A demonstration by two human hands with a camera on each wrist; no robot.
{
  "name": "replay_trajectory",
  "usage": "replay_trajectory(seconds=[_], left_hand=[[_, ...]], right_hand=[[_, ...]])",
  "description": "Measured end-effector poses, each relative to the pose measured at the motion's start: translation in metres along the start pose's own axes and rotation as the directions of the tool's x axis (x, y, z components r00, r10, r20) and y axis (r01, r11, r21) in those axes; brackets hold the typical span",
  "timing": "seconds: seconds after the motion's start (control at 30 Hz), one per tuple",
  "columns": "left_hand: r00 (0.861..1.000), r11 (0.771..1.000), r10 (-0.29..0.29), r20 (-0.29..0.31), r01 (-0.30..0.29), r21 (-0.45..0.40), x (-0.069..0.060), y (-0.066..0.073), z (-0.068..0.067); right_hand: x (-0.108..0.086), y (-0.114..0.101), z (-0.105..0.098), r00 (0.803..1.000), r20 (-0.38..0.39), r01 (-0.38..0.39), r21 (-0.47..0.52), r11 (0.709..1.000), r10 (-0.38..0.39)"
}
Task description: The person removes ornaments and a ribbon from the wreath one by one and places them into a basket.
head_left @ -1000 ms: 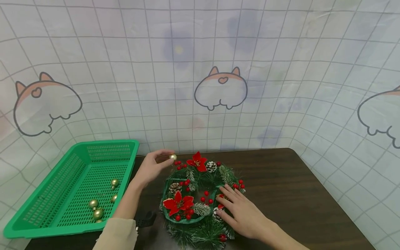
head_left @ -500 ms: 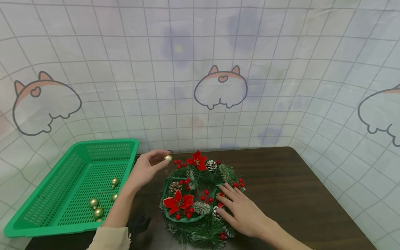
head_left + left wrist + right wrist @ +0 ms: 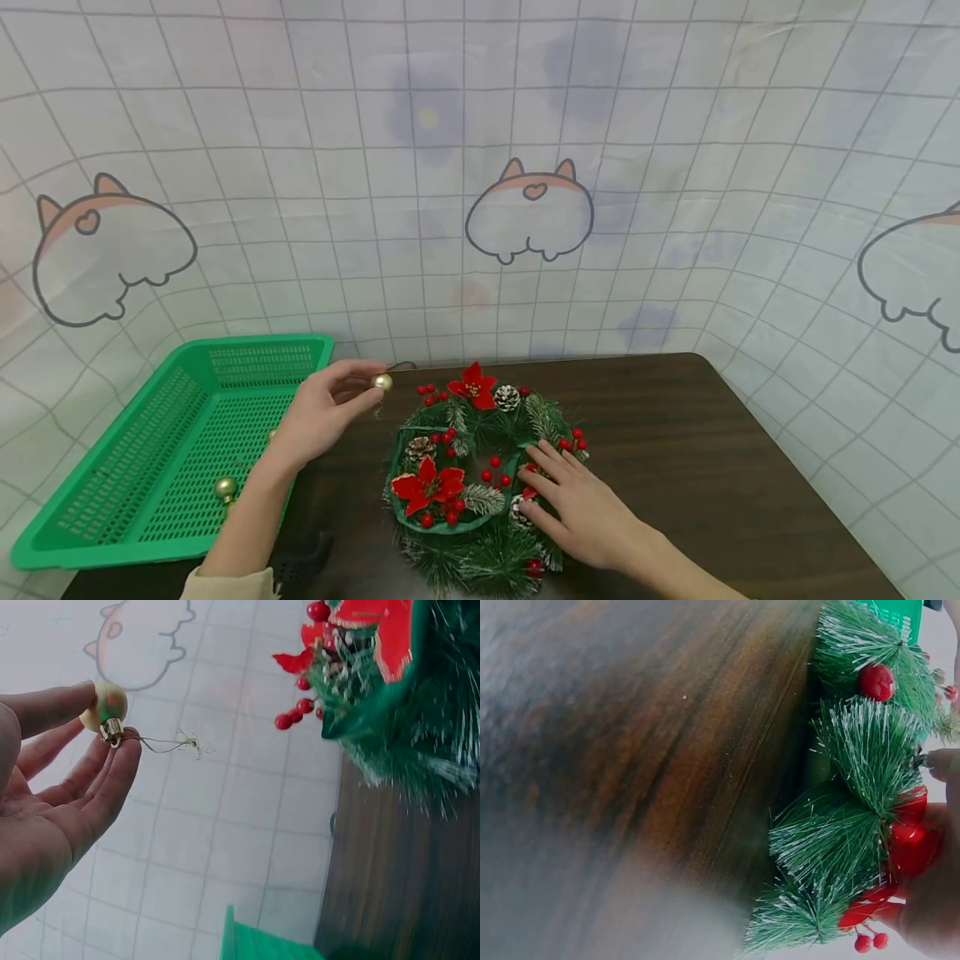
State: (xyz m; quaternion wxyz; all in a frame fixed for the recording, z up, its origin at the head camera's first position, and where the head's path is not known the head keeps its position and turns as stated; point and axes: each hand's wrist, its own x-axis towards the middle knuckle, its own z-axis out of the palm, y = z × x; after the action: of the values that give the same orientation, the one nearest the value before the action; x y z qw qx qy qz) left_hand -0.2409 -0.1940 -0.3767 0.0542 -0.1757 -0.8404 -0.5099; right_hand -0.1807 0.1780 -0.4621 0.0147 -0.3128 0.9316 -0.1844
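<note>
A gold bauble (image 3: pixel 382 382) with a thin string loop is pinched between the thumb and fingers of my left hand (image 3: pixel 318 410). In the left wrist view the bauble's cap (image 3: pixel 111 730) and its dangling string (image 3: pixel 169 744) show clearly. That hand stands left of the green wreath (image 3: pixel 502 554), apart from it. My right hand (image 3: pixel 588 512) rests on the wreath's right side with fingers extended, covering part of a red flower. Red poinsettias (image 3: pixel 427 486), pinecones (image 3: pixel 507 398) and red berries (image 3: pixel 496 462) decorate the wreath, which lies on the dark wooden table (image 3: pixel 675 433).
A green plastic basket (image 3: pixel 176 550) stands at the left. Several gold baubles (image 3: pixel 225 488) lie in it, partly hidden by my left forearm. A black object (image 3: pixel 303 557) is beside that forearm. A white gridded cloth (image 3: pixel 360 250) hangs behind the table.
My left hand has moved left, away from the wreath and toward the basket, carrying the gold bauble. The right hand has stayed in place on the wreath.
</note>
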Motion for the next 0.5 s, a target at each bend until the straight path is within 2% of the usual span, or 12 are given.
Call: replay_trajectory(seconds=[0.27, 0.5], left_hand=[[0.999, 0.997, -0.031, -0.016, 0.032, 0.066, -0.015, -0.006, -0.015], [0.999, 0.993, -0.031, -0.029, 0.034, 0.117, -0.028, -0.014, -0.033]], right_hand=[[0.000, 0.001, 0.001, 1.000, -0.008, 0.003, 0.001, 1.000, -0.003], [0.000, 0.001, 0.002, 1.000, -0.009, 0.007, 0.000, 1.000, -0.007]])
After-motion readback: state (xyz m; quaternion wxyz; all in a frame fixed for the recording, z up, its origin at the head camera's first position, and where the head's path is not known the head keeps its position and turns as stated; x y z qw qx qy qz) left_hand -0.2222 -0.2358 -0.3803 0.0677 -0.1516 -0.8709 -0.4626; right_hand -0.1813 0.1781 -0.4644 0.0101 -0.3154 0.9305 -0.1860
